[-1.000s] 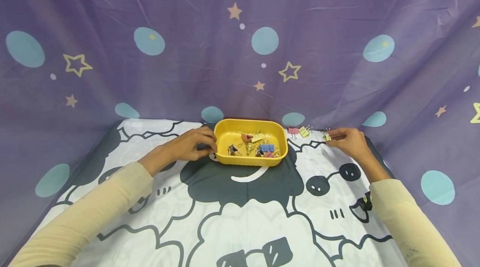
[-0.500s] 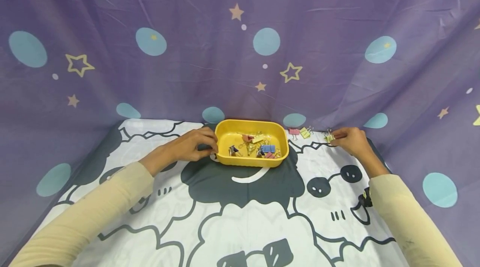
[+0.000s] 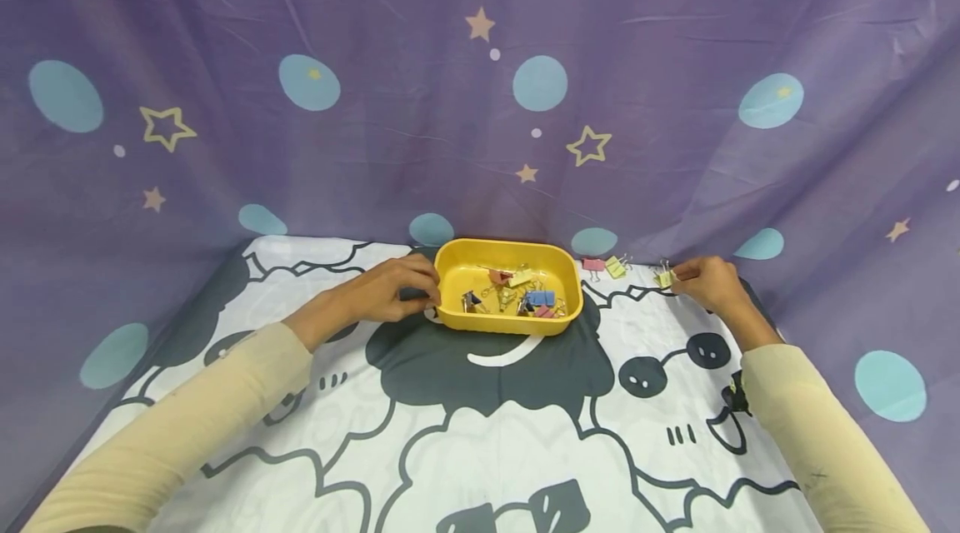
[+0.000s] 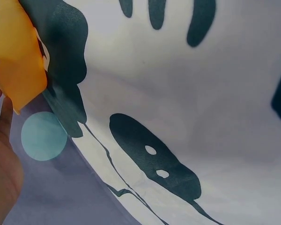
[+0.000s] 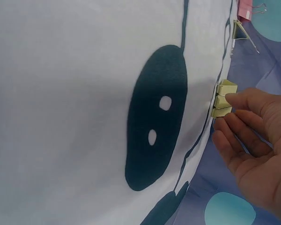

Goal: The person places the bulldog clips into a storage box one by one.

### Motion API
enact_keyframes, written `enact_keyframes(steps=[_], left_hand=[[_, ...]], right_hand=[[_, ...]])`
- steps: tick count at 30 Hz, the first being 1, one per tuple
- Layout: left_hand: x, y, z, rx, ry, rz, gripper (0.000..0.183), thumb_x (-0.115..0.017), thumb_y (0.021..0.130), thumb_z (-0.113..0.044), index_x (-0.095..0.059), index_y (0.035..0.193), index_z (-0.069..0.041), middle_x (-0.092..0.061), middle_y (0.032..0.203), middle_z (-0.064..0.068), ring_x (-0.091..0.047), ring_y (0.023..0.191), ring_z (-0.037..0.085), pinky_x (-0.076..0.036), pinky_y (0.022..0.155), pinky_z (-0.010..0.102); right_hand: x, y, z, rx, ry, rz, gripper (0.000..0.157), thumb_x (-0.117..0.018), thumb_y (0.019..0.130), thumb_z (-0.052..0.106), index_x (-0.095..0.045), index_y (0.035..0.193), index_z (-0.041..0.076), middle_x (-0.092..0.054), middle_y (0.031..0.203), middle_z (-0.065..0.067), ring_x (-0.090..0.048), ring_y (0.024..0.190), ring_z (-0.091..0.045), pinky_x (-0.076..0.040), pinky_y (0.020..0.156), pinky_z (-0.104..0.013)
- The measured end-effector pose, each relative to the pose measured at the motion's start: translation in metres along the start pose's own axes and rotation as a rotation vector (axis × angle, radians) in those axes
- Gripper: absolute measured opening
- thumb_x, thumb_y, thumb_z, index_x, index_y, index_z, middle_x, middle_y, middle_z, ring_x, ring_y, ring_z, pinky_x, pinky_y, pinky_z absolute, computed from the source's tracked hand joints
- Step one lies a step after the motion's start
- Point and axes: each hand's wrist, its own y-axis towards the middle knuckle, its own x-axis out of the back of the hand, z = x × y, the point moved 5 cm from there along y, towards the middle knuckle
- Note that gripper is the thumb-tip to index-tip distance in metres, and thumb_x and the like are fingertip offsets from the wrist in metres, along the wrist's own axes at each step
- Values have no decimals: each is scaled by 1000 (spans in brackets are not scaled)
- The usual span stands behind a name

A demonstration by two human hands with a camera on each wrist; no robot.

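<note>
My left hand (image 3: 390,287) grips the left end of a yellow plastic bin (image 3: 510,323), thumb low on the outside and fingers by the rim. Several binder clips lie in it, among them a blue one (image 3: 540,298) and a light yellow one (image 3: 520,277). At the table's far right edge, my right hand (image 3: 712,281) pinches a light yellow binder clip (image 5: 225,89) with thumb and fingertips. To its left along that edge rest another yellow binder clip (image 3: 617,267) and a pink binder clip (image 3: 593,265).
A white cloth with a dark cartoon sheep print (image 3: 502,450) covers the table. A purple curtain (image 3: 390,125) with stars and blue spots hangs right behind the far edge. Near the right sleeve sits a small dark item (image 3: 738,391), partly hidden.
The right fingertips have drawn slightly to the right, so more of the yellow binder clip shows. My left hand and the bin keep their places; the view has shifted a little.
</note>
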Motion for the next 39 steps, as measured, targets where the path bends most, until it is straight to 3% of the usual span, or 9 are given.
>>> enact_keyframes(steps=[3, 5, 13, 18, 21, 25, 28, 32, 39], left_hand=[[1, 1, 0, 9, 1, 8, 21, -89, 89, 3, -85, 100, -15, -78, 107, 1, -68, 104, 18, -58, 94, 41], [2, 1, -1, 19, 1, 15, 20, -89, 90, 2, -85, 100, -15, -78, 107, 1, -68, 104, 18, -59, 95, 41], [-2, 2, 0, 14, -5, 12, 20, -88, 91, 3, -85, 101, -14, -78, 107, 1, -67, 103, 18, -59, 94, 41], [-5, 3, 0, 32, -12, 28, 18, -88, 93, 1, -85, 102, -15, -78, 108, 0, -67, 104, 17, -59, 95, 41], [-5, 3, 0, 40, -15, 35, 18, -88, 93, 0, -85, 102, -15, -78, 108, 1, -67, 105, 18, -59, 96, 42], [-5, 3, -1, 53, -17, 41, 18, -88, 93, 0, -85, 102, -15, -78, 109, 1, -66, 106, 18, -58, 97, 42], [-6, 2, -1, 62, -17, 45, 18, -88, 93, 0, -85, 102, -15, -78, 110, 1, -67, 107, 18, -59, 98, 42], [-6, 1, -1, 75, -10, 49, 18, -88, 93, 0, -86, 102, -15, -78, 110, 1, -67, 108, 18, -59, 99, 41], [-1, -1, -2, 61, 2, 32, 19, -89, 91, 1, -86, 102, -14, -78, 110, 2, -68, 107, 19, -59, 97, 42]], right_hand=[[-10, 18, -31, 18, 12, -19, 36, -90, 81, 22, -87, 112, 5, -88, 99, -10, -79, 89, -31, -53, 77, -36], [-12, 23, -37, 12, 3, -14, 36, -89, 80, 22, -88, 113, 6, -88, 98, -8, -77, 90, -32, -53, 77, -38], [6, -4, 10, -21, -56, 13, 48, -85, 87, 14, -77, 126, -13, -82, 117, -29, -75, 108, -51, -59, 86, -48], [8, -8, 15, -31, -64, 20, 56, -85, 88, 14, -72, 134, -15, -79, 126, -33, -73, 116, -54, -59, 97, -57], [6, -4, 10, -12, -42, 12, 55, -83, 85, 13, -74, 131, -14, -80, 122, -32, -74, 113, -52, -59, 95, -52], [1, -1, 1, 4, -9, -17, 47, -82, 79, 13, -81, 121, -7, -85, 105, -21, -76, 93, -36, -53, 80, -35], [-1, -4, 1, 12, -3, -22, 42, -83, 79, 13, -83, 117, -5, -86, 102, -19, -76, 91, -33, -52, 76, -32], [-1, -13, 7, 30, -22, 1, 42, -87, 85, 15, -81, 121, -7, -84, 113, -25, -77, 105, -47, -54, 82, -38], [-1, -22, 14, 7, -53, 19, 44, -91, 90, 25, -83, 125, -2, -85, 117, -22, -75, 117, -52, -58, 96, -59]])
